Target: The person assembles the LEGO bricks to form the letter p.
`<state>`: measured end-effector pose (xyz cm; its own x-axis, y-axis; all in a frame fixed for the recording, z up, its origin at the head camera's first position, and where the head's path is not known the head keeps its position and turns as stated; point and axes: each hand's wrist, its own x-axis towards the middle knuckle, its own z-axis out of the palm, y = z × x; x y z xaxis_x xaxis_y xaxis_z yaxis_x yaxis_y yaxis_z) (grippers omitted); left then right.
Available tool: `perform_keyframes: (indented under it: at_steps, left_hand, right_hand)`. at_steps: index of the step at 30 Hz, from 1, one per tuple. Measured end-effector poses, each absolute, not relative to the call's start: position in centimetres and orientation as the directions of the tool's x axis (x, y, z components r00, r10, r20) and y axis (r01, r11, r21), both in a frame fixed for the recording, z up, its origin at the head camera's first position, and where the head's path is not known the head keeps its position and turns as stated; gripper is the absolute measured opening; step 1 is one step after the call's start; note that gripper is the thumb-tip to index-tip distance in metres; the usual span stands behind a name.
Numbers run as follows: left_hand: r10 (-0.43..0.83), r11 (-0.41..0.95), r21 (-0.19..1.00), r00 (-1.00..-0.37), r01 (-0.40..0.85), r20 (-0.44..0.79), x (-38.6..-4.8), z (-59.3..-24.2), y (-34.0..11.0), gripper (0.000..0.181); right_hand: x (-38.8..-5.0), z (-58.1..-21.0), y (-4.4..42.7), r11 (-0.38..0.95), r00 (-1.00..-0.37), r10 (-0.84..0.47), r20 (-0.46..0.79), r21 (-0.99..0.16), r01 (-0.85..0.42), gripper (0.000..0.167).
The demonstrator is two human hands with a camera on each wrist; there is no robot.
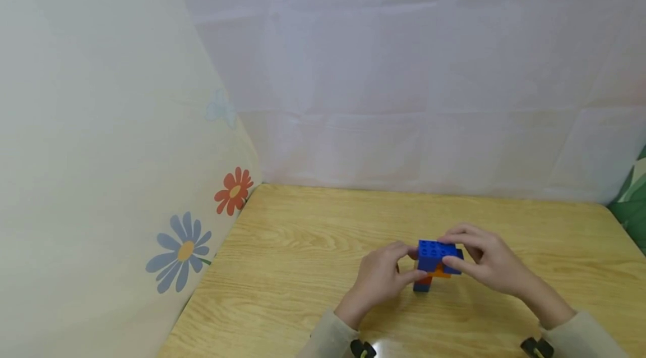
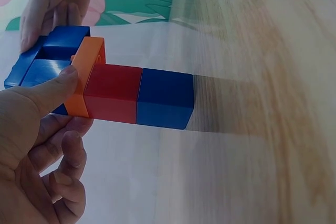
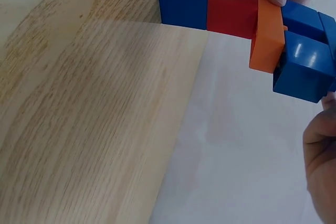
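A small tower of toy building bricks stands upright on the table. Its lowest piece is a blue brick, with a red brick on it. Above these an orange brick juts out sideways, bearing two smaller blue bricks with a gap between them. A wide studded blue brick lies across the top. My left hand pinches the tower from the left, thumb against the orange and blue bricks. From the right, my right hand grips the upper blue bricks between thumb and fingers; its fingertips are partly hidden.
The wood-grain table extends around the tower. A pale cloth hangs behind its far edge. On the left is a white panel with printed flowers, and green printed cloth shows at the right.
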<state>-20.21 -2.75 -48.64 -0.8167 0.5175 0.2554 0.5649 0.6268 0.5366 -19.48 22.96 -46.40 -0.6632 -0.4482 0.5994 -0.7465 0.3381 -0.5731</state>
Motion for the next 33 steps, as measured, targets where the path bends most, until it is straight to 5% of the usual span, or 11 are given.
perform_keyframes:
  at_steps: [14, 23, 33]
  left_hand:
    - [0.521, 0.620, 0.526, -0.807, 0.582, 0.279, -20.3, -48.6, -2.7, 0.038]
    - [0.510, 0.601, 0.551, -0.809, 0.579, 0.293, -20.1, -49.0, -2.5, 0.035]
    - [0.488, 0.601, 0.537, -0.804, 0.592, 0.340, -20.1, -49.1, -2.4, 0.033]
  right_hand:
    - [-19.1, -45.9, 22.5, 0.391, -0.678, -0.435, 0.592, -0.554, -0.735, 0.042]
    - [-18.8, -46.2, 22.8, 0.486, -0.649, -0.448, 0.615, -0.441, -0.754, 0.041]
    - [-18.4, -47.4, 23.1, 0.508, -0.719, -0.364, 0.592, -0.521, -0.686, 0.049]
